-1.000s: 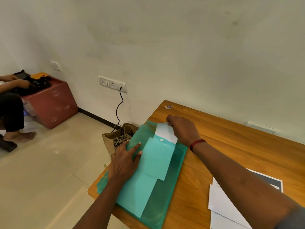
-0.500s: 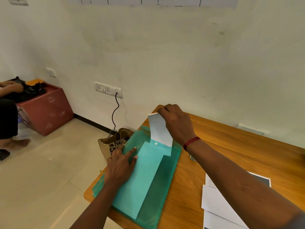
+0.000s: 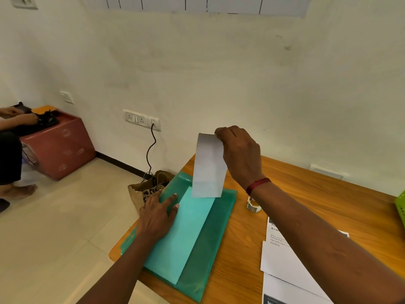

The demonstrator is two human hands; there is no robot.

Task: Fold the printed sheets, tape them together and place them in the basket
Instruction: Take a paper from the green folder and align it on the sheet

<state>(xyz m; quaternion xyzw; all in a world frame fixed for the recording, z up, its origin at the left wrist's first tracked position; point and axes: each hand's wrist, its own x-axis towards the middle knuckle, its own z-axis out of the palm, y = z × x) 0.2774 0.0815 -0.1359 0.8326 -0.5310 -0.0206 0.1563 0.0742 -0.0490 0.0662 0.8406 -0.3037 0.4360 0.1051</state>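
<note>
The printed sheet [image 3: 277, 232] reads "Dining chairs", "post-meal", "positions".

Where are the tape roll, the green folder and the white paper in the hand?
tape roll [image 3: 253, 207]: head view, on its outer side.
green folder [image 3: 208, 255]: head view, on its bare darker cover.
white paper [image 3: 209, 167]: head view, on the middle of the sheet.

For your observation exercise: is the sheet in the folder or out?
Partly out: right hand pinches the sheet, top raised; the rest shows pale through the folder.
</note>
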